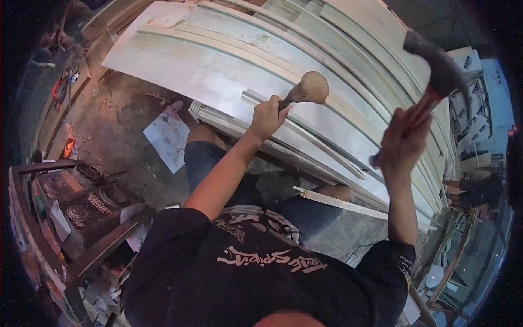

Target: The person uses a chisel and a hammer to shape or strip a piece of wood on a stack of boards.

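My left hand (266, 117) is closed around the dark handle of a tool with a rounded tan head (311, 87); its exact kind does not show. The tan head is above long pale strips on a white panel (201, 76). Raised at the right, my right hand (403, 143) grips a claw hammer (436, 62) by its red handle, the dark head pointing up and away from me and slightly blurred. Below my hands, a thin metal profile (249, 97) and a narrow wooden strip (332, 152) run along the panel's near side.
More long boards (348, 38) lie along the far side. A loose wooden slat (343, 203) rests by my knee. To the left are a white sheet (168, 137) on the floor, an orange tool (69, 143) and a dark frame with wire coils (87, 174).
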### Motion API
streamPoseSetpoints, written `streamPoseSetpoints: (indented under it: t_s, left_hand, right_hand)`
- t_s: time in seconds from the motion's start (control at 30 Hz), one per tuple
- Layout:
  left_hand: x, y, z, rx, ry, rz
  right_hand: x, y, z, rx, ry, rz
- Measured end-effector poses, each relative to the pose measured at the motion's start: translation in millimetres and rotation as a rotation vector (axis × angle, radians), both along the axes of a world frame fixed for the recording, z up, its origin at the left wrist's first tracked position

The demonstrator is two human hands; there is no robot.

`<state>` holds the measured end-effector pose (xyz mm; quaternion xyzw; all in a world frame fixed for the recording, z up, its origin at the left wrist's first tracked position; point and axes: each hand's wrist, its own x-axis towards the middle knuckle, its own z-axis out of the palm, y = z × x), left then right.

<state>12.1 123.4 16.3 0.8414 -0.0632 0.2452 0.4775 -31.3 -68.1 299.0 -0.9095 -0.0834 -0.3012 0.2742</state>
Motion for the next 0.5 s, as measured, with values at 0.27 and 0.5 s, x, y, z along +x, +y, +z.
streamPoseSetpoints:
  t_s: [0.27, 0.5]
  left_hand:
    - [-6, 6, -5, 0.063, -0.018, 0.077]
    - [-6, 0, 0, 0.092, 0.095, 0.012]
  right_hand:
    - [-4, -7, 39, 0.029, 0.22, 0.31]
    - [-4, -24, -8, -0.469, 0.18, 0.297]
